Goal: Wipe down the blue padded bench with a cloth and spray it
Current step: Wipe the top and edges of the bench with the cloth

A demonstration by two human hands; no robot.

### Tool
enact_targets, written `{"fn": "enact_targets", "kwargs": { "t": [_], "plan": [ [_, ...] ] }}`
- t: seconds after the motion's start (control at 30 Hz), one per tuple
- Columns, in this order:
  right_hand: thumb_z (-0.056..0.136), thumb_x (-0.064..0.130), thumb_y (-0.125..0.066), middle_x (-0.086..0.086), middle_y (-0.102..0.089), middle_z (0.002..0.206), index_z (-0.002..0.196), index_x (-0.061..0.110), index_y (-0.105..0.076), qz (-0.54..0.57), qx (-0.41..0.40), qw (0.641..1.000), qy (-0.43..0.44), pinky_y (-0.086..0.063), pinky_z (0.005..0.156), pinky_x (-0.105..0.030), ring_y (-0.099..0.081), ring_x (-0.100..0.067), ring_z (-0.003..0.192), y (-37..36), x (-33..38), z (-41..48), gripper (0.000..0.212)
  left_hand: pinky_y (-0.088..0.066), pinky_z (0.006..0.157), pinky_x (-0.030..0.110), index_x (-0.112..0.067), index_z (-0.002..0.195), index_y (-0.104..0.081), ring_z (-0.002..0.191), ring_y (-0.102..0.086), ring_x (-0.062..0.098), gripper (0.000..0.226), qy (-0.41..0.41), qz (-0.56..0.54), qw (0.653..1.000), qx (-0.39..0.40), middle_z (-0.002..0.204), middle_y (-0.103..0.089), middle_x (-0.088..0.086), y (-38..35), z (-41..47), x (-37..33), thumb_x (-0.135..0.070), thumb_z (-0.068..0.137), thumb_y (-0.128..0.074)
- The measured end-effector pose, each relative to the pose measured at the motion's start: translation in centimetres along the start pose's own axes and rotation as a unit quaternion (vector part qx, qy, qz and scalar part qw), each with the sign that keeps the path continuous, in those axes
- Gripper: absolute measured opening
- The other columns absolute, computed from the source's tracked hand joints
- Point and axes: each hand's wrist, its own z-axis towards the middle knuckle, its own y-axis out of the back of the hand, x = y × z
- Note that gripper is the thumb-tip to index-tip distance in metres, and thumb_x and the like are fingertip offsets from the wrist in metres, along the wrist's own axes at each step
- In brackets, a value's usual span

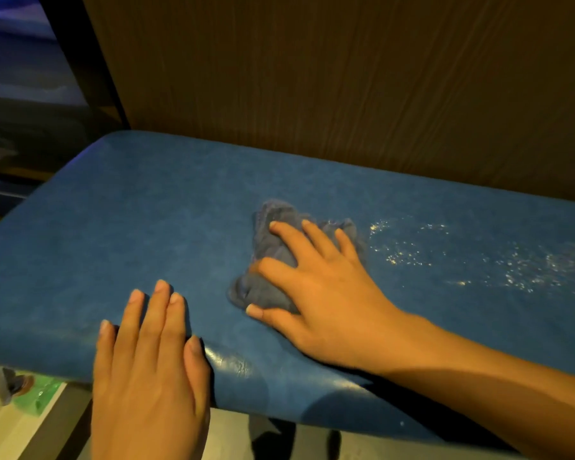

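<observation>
Wood wall [346,78] behind blue bench [113,210]; left hand [150,376] flat, right hand [322,293] flat on cloth [258,293].

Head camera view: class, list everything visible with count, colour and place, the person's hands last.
blue padded bench: one, blue, across the middle.
crumpled fabric cloth: one, grey-blue, on the bench top, centre right.
spray droplets: scattered patch, glinting white, on the bench right of the cloth.
wood-grain wall panel: one, brown, behind the bench.
green plastic object: one, green, under the bench, lower left; unidentifiable.
left hand: one, flat on the bench's near edge.
right hand: one, pressing on the cloth.
</observation>
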Motion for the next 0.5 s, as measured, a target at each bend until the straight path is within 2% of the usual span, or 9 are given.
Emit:
{"fn": "enact_targets", "kwargs": {
  "t": [0.07,0.13,0.2,0.23,0.3,0.37,0.43,0.5],
  "plan": [
    [0.079,0.061,-0.037,-0.013,-0.052,0.139,0.106,0.036,-0.061,-0.023,-0.015,1.0,0.011,-0.035,0.094,-0.069,-0.048,-0.047,0.125,-0.2,0.3,-1.6,0.045,-0.007,0.116,0.031,0.002,0.121,-0.05,0.128,-0.032,0.03,0.065,0.013,-0.03,0.999,-0.011,0.132,-0.056,0.025,0.3,0.1,-0.8,-0.039,0.098,-0.005],
    [0.076,0.06,-0.039,-0.009,-0.055,0.137,0.104,0.04,-0.061,-0.036,-0.025,0.999,0.019,-0.04,0.093,-0.067,-0.052,-0.043,0.123,-0.3,0.4,-3.2,0.042,0.004,0.117,0.027,0.001,0.125,-0.049,0.138,-0.023,0.025,0.061,0.001,-0.056,0.998,-0.029,0.138,-0.049,0.019,0.6,0.2,-2.1,-0.037,0.098,-0.01],
    [0.074,0.058,-0.04,-0.007,-0.056,0.137,0.103,0.044,-0.06,-0.03,-0.047,0.998,0.025,-0.042,0.094,-0.065,-0.053,-0.04,0.123,-0.6,0.2,-4.8,0.038,0.004,0.118,0.027,-0.002,0.128,-0.044,0.143,-0.012,0.016,0.055,-0.031,-0.081,0.995,-0.05,0.139,-0.042,0.014,0.7,0.4,-3.7,-0.034,0.097,-0.013],
    [0.074,0.056,-0.04,-0.007,-0.055,0.138,0.104,0.044,-0.058,-0.023,-0.059,0.998,0.025,-0.042,0.096,-0.063,-0.053,-0.04,0.124,-0.7,0.0,-5.6,0.037,0.004,0.118,0.028,-0.003,0.129,-0.042,0.141,-0.013,0.015,0.052,-0.046,-0.093,0.993,-0.054,0.139,-0.041,0.013,0.6,0.6,-4.6,-0.033,0.098,-0.013],
    [0.078,0.052,-0.043,-0.005,-0.052,0.141,0.108,0.044,-0.054,-0.005,-0.084,0.996,0.018,-0.036,0.103,-0.056,-0.048,-0.038,0.128,-1.0,-0.6,-7.0,0.033,0.004,0.118,0.027,-0.004,0.129,-0.041,0.136,-0.02,0.02,0.051,-0.066,-0.109,0.991,-0.044,0.137,-0.043,0.012,0.3,1.0,-6.1,-0.032,0.098,-0.011],
    [0.083,0.054,-0.042,-0.003,-0.049,0.144,0.111,0.045,-0.051,-0.002,-0.095,0.995,0.002,-0.03,0.103,-0.053,-0.044,-0.035,0.132,-1.1,-1.5,-7.9,0.031,0.004,0.117,0.023,-0.004,0.126,-0.046,0.132,-0.035,0.026,0.056,-0.074,-0.113,0.991,-0.012,0.133,-0.051,0.013,-0.1,1.5,-7.2,-0.033,0.099,-0.006],
    [0.081,0.057,-0.045,-0.004,-0.049,0.144,0.112,0.045,-0.051,-0.002,-0.087,0.996,-0.015,-0.034,0.107,-0.051,-0.044,-0.034,0.133,-0.9,-2.3,-8.2,0.034,-0.001,0.116,0.021,-0.001,0.119,-0.06,0.12,-0.058,0.032,0.068,-0.081,-0.102,0.991,0.029,0.124,-0.063,0.018,-0.3,1.9,-7.7,-0.033,0.1,-0.003],
    [0.078,0.057,-0.045,-0.005,-0.05,0.143,0.113,0.043,-0.051,-0.006,-0.069,0.997,-0.025,-0.037,0.104,-0.057,-0.045,-0.035,0.132,-0.5,-2.9,-7.6,0.037,-0.003,0.114,0.019,0.002,0.111,-0.068,0.107,-0.065,0.038,0.074,-0.083,-0.095,0.991,0.043,0.118,-0.067,0.02,-0.4,2.0,-7.6,-0.033,0.1,-0.004]
  ]
}}
